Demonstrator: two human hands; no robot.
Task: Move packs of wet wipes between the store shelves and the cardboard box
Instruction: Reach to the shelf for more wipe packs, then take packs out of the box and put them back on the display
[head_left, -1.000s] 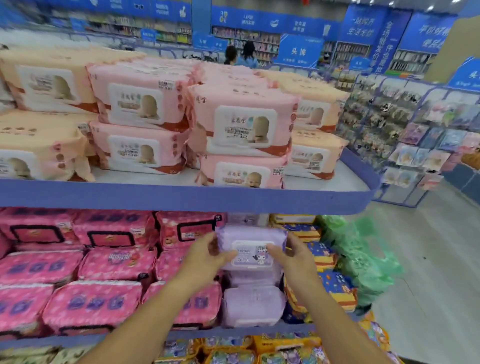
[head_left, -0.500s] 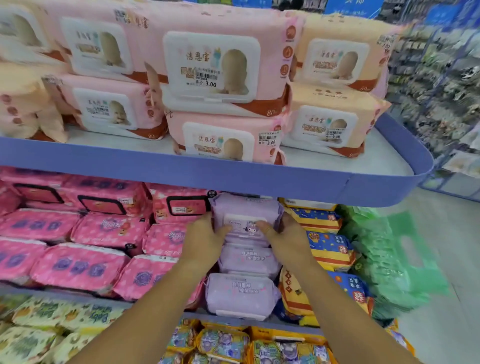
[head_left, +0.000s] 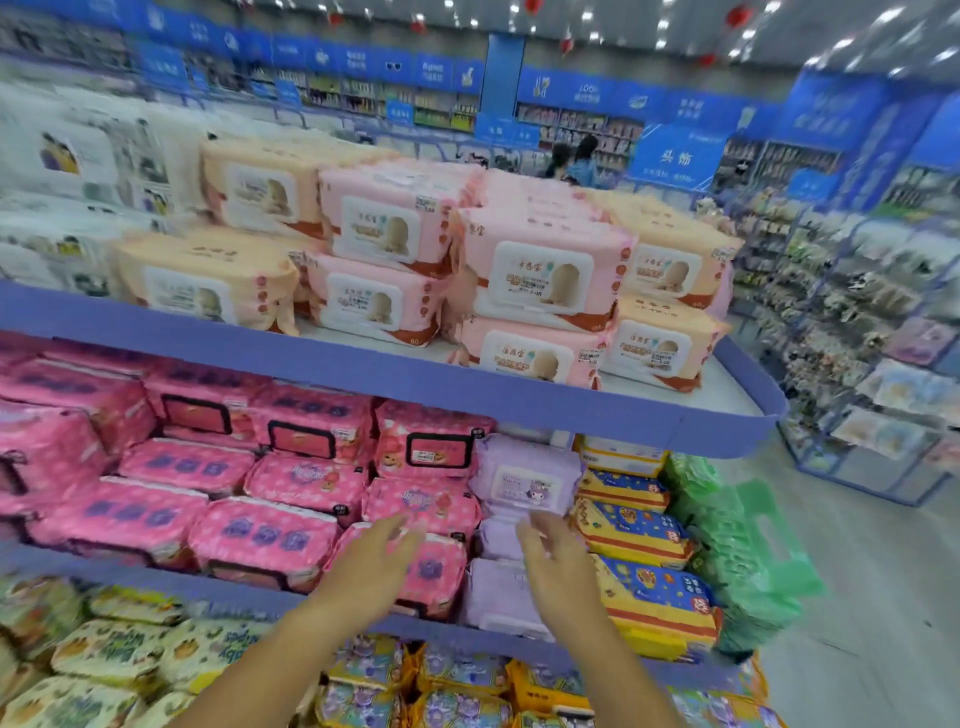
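Observation:
A lilac pack of wet wipes (head_left: 527, 475) lies on top of a stack of two more lilac packs (head_left: 501, 587) on the middle shelf (head_left: 218, 592). My left hand (head_left: 376, 564) and my right hand (head_left: 558, 558) hover in front of that stack with fingers spread, holding nothing. Both hands sit a little below and in front of the top pack, apart from it. No cardboard box is in view.
Bright pink packs (head_left: 260, 530) fill the middle shelf to the left, yellow-and-blue packs (head_left: 639, 535) and green bags (head_left: 737, 551) to the right. The blue upper shelf (head_left: 415, 384) carries pale pink and peach packs. Two people (head_left: 574, 161) stand far down the aisle.
Both hands have let go of the lilac pack, which now rests on the stack, and have drawn back towards me. The camera has tilted up.

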